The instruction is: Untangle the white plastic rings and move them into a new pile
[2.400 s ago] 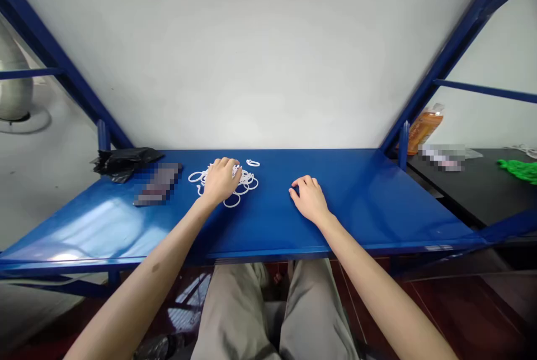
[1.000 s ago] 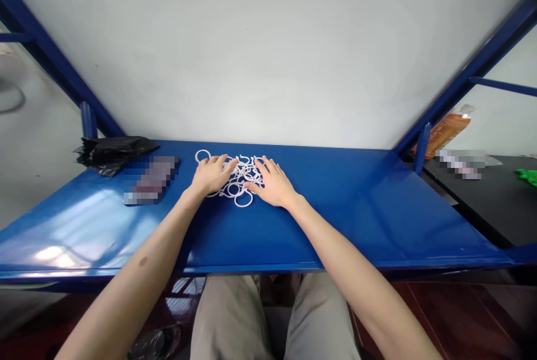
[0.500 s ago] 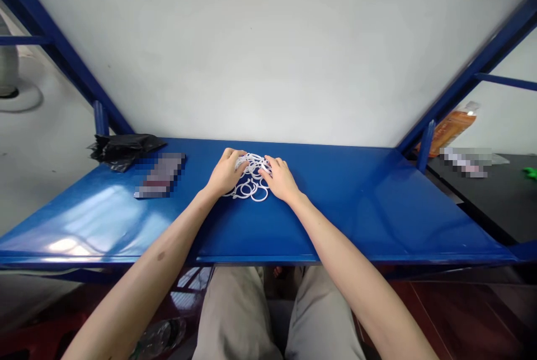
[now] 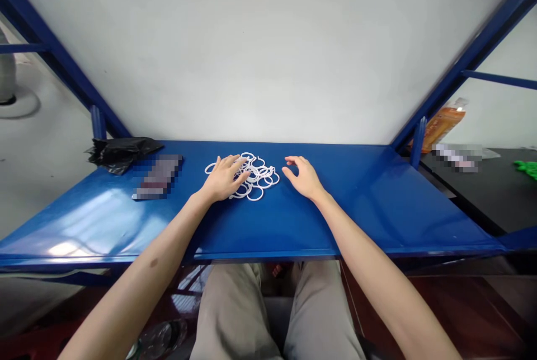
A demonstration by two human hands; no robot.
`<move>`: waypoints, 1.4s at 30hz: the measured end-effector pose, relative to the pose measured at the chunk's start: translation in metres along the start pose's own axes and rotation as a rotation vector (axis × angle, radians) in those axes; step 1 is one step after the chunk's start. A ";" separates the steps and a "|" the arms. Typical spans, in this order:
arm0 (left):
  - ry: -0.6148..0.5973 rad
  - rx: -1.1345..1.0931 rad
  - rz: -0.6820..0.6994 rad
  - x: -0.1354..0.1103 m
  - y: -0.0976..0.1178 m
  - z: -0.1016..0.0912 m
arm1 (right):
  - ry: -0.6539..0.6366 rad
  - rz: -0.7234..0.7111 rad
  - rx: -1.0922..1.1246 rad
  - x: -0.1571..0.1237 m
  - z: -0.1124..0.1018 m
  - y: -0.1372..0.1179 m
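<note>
A loose pile of thin white plastic rings (image 4: 254, 174) lies on the blue tabletop (image 4: 268, 225); several overlap, and some have small knobs or clasps like curtain rings. Over the left part of the pile rests my left hand (image 4: 225, 177), fingers spread, covering some rings; whether it presses on them I cannot tell. My right hand (image 4: 304, 175) is just right of the pile, apart from it, with curved fingers and thumb separated and nothing between them.
A crumpled black plastic bag (image 4: 121, 153) lies at the back left, beside a blurred-out flat object (image 4: 161, 177). Blue metal posts (image 4: 418, 141) rise at both ends. Right of the table, a black surface (image 4: 474, 192) carries an orange pouch (image 4: 444, 125) and a green item (image 4: 526, 167).
My right hand has moved right, off the rings. My left hand has shifted slightly left, its fingers spreading. The pile looks wider, with more rings uncovered.
</note>
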State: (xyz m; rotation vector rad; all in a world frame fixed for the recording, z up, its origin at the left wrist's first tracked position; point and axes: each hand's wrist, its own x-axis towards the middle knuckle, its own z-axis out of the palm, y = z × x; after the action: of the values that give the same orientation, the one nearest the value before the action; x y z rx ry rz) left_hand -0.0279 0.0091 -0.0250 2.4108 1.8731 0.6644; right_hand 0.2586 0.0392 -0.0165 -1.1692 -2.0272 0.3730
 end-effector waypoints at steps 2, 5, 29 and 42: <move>-0.008 0.035 -0.002 -0.001 0.003 0.004 | 0.002 0.031 -0.046 -0.005 -0.012 0.012; 0.035 0.058 -0.011 -0.001 0.001 0.007 | -0.005 0.056 -0.108 -0.014 -0.031 0.026; 0.253 -0.179 0.230 -0.004 0.010 -0.011 | -0.086 0.084 -0.193 -0.036 -0.034 0.019; 0.268 -0.990 -0.126 0.001 0.015 -0.009 | -0.093 0.085 -0.207 -0.037 -0.034 0.018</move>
State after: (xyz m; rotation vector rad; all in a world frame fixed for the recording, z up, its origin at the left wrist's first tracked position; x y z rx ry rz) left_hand -0.0170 0.0036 -0.0130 1.5947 1.2371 1.4988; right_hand 0.3057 0.0145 -0.0210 -1.3908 -2.1402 0.2678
